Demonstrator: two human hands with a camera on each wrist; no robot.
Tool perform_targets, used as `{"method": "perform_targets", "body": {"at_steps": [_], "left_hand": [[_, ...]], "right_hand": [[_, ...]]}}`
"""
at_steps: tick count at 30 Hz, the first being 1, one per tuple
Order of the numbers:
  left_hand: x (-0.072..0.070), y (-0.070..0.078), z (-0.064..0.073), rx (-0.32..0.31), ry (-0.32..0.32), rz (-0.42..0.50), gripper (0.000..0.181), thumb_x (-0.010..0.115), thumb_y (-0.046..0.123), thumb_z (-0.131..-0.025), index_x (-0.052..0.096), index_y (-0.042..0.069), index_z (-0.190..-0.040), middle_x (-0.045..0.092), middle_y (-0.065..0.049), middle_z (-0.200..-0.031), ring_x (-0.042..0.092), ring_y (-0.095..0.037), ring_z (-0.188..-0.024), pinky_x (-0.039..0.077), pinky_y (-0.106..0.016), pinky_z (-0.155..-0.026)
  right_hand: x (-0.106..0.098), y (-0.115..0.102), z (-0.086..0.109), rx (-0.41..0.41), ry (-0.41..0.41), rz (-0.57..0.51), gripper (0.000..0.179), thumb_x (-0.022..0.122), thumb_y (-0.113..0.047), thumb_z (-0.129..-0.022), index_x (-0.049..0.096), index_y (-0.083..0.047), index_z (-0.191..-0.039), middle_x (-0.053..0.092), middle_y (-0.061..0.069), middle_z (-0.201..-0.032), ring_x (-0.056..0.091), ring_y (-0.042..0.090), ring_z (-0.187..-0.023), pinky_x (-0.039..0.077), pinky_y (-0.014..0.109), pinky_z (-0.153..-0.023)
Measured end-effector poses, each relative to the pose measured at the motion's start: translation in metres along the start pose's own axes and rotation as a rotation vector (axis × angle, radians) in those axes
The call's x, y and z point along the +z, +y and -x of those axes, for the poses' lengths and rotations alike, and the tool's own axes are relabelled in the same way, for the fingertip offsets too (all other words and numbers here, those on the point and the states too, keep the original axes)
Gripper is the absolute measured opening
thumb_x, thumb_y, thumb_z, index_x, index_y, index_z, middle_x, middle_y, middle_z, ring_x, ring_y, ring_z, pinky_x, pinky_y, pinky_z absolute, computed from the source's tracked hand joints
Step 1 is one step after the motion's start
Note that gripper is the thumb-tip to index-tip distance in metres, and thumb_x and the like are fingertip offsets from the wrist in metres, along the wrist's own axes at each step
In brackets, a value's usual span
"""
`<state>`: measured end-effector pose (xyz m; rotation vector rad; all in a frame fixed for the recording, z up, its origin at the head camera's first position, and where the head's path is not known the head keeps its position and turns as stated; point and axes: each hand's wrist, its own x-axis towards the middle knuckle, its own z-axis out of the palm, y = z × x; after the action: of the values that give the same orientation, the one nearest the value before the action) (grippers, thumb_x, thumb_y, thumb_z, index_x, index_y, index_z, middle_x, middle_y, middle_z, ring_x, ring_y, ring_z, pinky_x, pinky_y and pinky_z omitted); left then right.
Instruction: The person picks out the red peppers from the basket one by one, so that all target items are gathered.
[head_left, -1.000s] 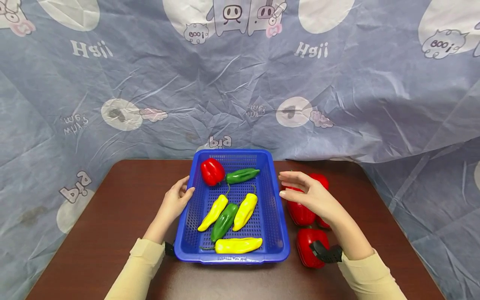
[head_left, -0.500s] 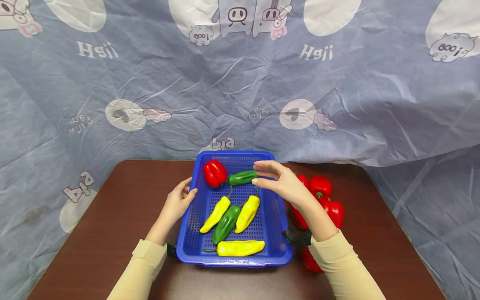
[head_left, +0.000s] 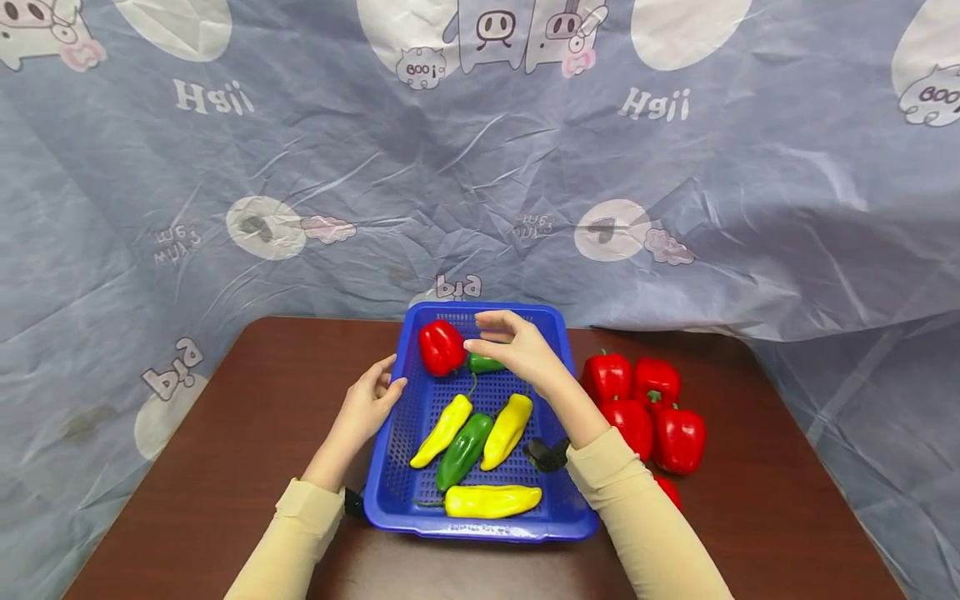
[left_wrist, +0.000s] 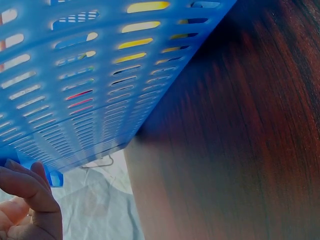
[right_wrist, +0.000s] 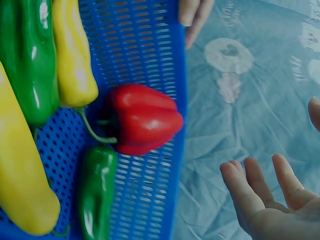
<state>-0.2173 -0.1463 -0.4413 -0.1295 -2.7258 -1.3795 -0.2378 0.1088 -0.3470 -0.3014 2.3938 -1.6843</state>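
Observation:
A blue plastic basket (head_left: 480, 527) on the table holds one red bell pepper (head_left: 442, 347), two green peppers and several yellow peppers (head_left: 492, 501). My left hand (head_left: 369, 398) grips the basket's left rim, its fingertips also showing at the rim in the right wrist view. My right hand (head_left: 513, 343) hovers over the far part of the basket with fingers apart and nothing between them, just right of the red bell pepper. Beneath it lies a green pepper (head_left: 486, 363), partly hidden. The other green pepper (head_left: 464, 452) lies between two yellow ones.
Several more red bell peppers (head_left: 680, 440) sit in a group on the brown table (head_left: 772, 517), right of the basket; my right sleeve partly covers one. A grey-blue printed cloth (head_left: 420, 167) hangs behind the table's far edge.
My right hand has moved left, from beside the basket's right rim to over its far part near the red bell pepper. The left hand stays on the rim. The view has shifted slightly.

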Motion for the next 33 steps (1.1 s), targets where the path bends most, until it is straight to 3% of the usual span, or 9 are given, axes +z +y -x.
{"method": "perform_targets", "body": {"at_steps": [16, 33], "left_hand": [[0.001, -0.003, -0.003, -0.002, 0.007, 0.014, 0.052, 0.062, 0.022, -0.097, 0.048, 0.003, -0.143, 0.067, -0.013, -0.100, 0.058, -0.017, -0.074, 0.047, -0.028, -0.068], [0.001, -0.002, -0.003, -0.005, 0.005, 0.000, 0.052, 0.063, 0.021, -0.097, 0.048, 0.003, -0.143, 0.066, -0.013, -0.100, 0.056, -0.015, -0.072, 0.046, -0.026, -0.065]], "right_hand": [[0.035, 0.031, -0.050, 0.102, 0.087, 0.072, 0.063, 0.075, -0.032, -0.087, 0.050, -0.008, -0.141, 0.050, 0.013, -0.144, 0.049, 0.034, -0.134, 0.046, 0.047, -0.105], [0.051, 0.051, -0.069, 0.162, 0.124, 0.152, 0.067, 0.074, -0.034, -0.086, 0.048, -0.004, -0.141, 0.049, 0.015, -0.146, 0.045, 0.032, -0.137, 0.041, 0.047, -0.110]]}}
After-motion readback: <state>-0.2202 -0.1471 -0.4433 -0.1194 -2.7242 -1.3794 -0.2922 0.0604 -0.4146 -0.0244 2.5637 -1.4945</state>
